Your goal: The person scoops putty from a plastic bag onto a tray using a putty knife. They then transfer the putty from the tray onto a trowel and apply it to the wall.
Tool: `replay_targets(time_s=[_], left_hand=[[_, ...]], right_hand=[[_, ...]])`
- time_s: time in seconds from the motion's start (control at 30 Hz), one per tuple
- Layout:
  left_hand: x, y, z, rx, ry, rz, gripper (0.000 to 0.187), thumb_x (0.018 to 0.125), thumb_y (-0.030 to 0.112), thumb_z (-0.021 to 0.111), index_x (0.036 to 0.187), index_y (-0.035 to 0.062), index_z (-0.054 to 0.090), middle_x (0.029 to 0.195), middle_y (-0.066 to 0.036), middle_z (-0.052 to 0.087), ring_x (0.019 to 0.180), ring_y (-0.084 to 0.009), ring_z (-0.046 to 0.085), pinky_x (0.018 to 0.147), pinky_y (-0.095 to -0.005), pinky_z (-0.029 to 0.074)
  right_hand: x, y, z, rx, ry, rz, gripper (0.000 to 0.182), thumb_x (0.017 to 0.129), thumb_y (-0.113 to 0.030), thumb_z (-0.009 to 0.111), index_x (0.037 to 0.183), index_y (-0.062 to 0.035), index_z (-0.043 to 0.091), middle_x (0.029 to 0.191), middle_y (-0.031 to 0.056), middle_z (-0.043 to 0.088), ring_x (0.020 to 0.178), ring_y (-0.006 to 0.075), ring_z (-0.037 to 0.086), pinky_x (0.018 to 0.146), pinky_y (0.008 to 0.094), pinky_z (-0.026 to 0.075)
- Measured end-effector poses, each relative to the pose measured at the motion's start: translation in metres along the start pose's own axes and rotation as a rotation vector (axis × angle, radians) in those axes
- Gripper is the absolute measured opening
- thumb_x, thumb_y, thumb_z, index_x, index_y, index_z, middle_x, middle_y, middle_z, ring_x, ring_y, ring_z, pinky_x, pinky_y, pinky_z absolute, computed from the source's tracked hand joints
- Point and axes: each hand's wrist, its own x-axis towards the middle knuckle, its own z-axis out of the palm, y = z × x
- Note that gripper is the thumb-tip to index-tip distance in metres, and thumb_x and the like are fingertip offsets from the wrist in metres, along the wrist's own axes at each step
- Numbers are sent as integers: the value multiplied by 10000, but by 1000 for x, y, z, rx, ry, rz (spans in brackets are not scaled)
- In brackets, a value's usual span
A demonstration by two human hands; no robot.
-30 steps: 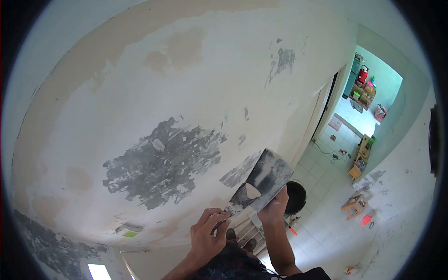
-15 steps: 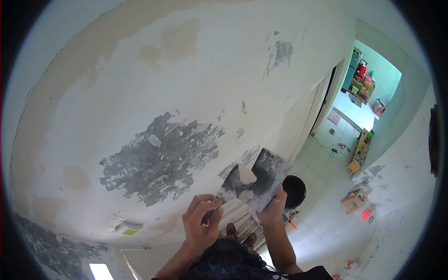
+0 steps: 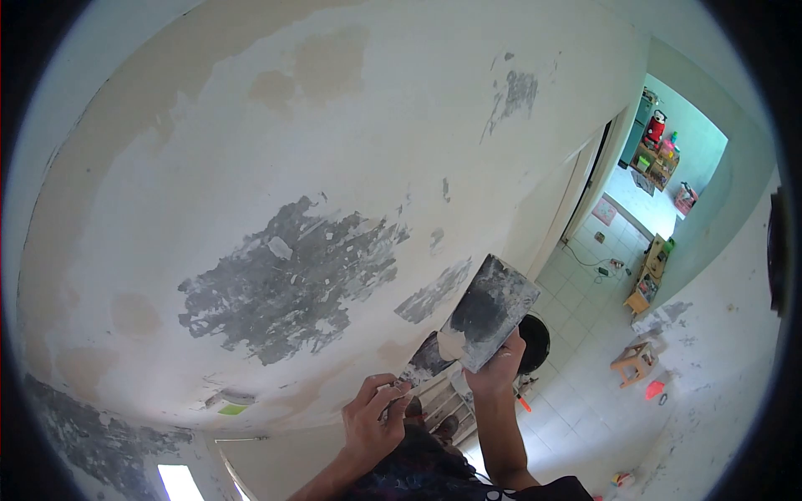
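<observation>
My left hand [image 3: 373, 417] is closed round the handle of a putty knife [image 3: 428, 357], whose dark blade points up and right. Whitish putty [image 3: 451, 344] lies where that blade meets the lower left edge of a flat rectangular plate [image 3: 491, 307]. The plate is grey and smeared, and my right hand [image 3: 497, 366] grips it from below. Behind the tools is a pale wall [image 3: 209, 159] with a large rough grey patch [image 3: 292, 280] and a smaller one [image 3: 434, 290] near the knife.
A black bucket [image 3: 535, 342] stands on the tiled floor [image 3: 568, 401] beyond my right hand. Farther right are a wooden stool [image 3: 633, 363], a red object [image 3: 654, 389] and a wooden shelf [image 3: 647, 280]. Ladder rungs and my feet show below. A doorway opens at upper right.
The knife blade has moved from over the plate to its lower left edge, and the putty now sits at that edge. Both hands have shifted slightly right in view.
</observation>
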Motion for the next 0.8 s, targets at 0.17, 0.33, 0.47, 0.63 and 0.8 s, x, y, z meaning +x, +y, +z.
replay_targets(time_s=[0.17,0.33,0.47,0.63,0.8], left_hand=[[14,2,-3,-46,-45,-9,175,785,-70,733,925,12,667,1005,-143,670,817,-259,722,649,-305,547],[38,5,0,-129,0,65,178,792,-86,718,918,8,633,987,-136,665,792,-228,694,655,-288,522],[53,-2,-10,-197,45,149,177,828,-34,712,973,26,630,994,-138,664,781,-190,629,660,-269,481],[50,-40,-15,-484,-129,262,250,896,46,701,1105,36,565,1037,-146,670,750,-161,674,607,-252,507],[41,-60,-17,-1034,-561,-279,380,951,200,696,1173,90,408,951,-119,664,572,-83,516,495,-219,363]], right_hand=[[-4,2,-2,10,45,20,403,1026,-247,419,1319,0,544,1259,142,643,1131,285,641,970,408,521],[-21,6,6,-45,3,132,434,1014,-285,428,1344,-21,527,1259,148,643,1101,296,655,962,424,530],[-36,9,-12,-154,26,193,486,997,-344,426,1352,-32,536,1258,143,646,1073,305,660,954,435,532],[-27,-8,-39,348,-173,465,583,943,-426,451,1356,-29,556,1255,154,652,1076,346,655,935,467,540],[-8,-15,-75,247,-225,605,543,947,-340,468,1303,58,562,1222,201,659,1091,352,660,921,483,556]])
